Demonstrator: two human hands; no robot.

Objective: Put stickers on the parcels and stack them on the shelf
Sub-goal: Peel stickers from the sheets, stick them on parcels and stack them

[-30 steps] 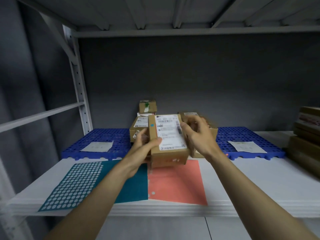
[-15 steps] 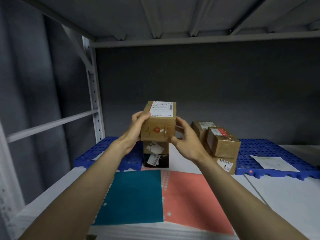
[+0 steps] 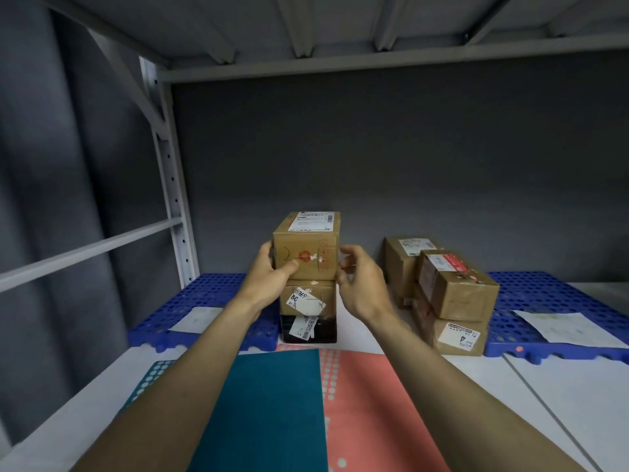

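A brown cardboard parcel [image 3: 313,240] with a white shipping label on top and a red dot sticker on its front sits on a stack of two: another cardboard parcel [image 3: 325,294] and a black box [image 3: 325,330] below it. My left hand [image 3: 269,284] grips the top parcel's left side, thumb on its front face. My right hand [image 3: 364,287] is at the parcel's right edge with loosely curled fingers, the fingertips just touching it. A teal sticker sheet [image 3: 272,403] and a pink sticker sheet [image 3: 371,403] lie flat on the white shelf [image 3: 561,403] in front.
A second pile of brown parcels [image 3: 456,301] stands to the right of the stack. Blue perforated pallets [image 3: 211,291] [image 3: 551,294] lie left and right, each with a paper sheet on it. A grey upright post [image 3: 170,185] rises at the left, and the upper shelf hangs overhead.
Both hands lifted the parcel from over the sticker sheets and set it on top of the two-box stack. My right hand has loosened its hold on the right side.
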